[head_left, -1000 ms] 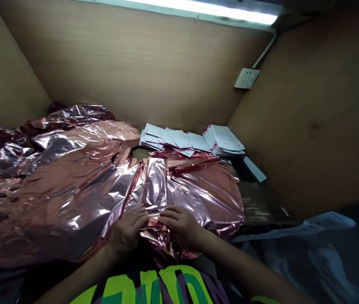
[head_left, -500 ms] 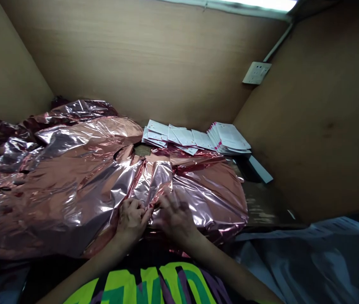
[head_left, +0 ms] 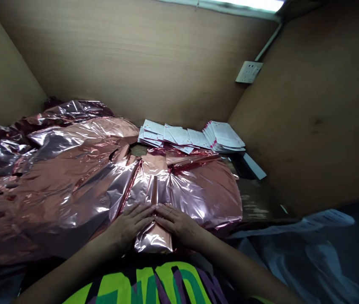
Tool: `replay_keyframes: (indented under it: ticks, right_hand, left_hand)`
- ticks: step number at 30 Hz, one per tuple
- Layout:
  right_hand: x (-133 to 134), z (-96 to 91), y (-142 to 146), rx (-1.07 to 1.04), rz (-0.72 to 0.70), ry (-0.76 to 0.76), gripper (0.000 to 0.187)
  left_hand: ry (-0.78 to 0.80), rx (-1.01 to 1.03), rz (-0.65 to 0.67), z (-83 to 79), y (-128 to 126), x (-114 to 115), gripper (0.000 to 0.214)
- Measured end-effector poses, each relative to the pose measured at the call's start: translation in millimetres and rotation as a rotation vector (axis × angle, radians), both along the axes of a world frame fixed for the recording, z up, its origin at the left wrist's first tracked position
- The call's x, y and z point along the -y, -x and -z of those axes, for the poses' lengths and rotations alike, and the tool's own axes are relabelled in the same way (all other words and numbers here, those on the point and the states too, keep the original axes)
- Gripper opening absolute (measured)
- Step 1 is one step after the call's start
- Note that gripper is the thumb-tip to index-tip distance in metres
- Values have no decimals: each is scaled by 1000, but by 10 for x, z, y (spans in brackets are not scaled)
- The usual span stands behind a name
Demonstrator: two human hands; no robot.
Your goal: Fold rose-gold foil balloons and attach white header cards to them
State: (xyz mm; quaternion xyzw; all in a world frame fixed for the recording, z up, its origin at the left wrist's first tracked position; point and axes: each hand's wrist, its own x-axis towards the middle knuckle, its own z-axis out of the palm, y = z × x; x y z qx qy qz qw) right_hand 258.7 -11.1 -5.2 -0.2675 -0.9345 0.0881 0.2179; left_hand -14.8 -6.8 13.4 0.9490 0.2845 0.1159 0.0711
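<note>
Pressing flat, open and gripping nothing, the left hand (head_left: 128, 226) and right hand (head_left: 179, 223) flank a folded strip of rose-gold foil (head_left: 153, 237), fingertips nearly touching.

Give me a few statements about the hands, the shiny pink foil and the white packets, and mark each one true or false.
1. Both hands lie flat on the pink foil. True: the left hand and right hand press it with fingertips nearly meeting.
2. The white packets sit beyond the foil, by the back wall. True.
3. The right hand holds a white packet. False: it rests on the foil alone.
4. The wall socket is on the left. False: it is at the upper right.
5. The foil is blue. False: it is a shiny rose pink.
</note>
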Motion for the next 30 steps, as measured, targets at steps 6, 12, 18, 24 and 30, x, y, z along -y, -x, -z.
replay_keyframes:
  ticks: [6, 12, 18, 24, 30]
  right_hand:
    - [-20, -18, 66, -256, 303, 256, 31]
    - [-317, -325, 299, -226, 707, 646, 44]
    - [-346, -408, 557, -10, 885, 318, 57]
    - [-385, -289, 656, 111, 415, 262, 52]
    - [-408, -253, 656, 137, 395, 299, 52]
  left_hand:
    - [398, 394, -421, -28, -284, -88, 34]
    - [730, 439, -889, -204, -545, -286, 33]
    - [842, 427, -933, -203, -583, -415, 32]
    - [975, 479, -1011, -276, -542, -390, 18]
    - [1258, 851, -1047, -337, -179, 246, 44]
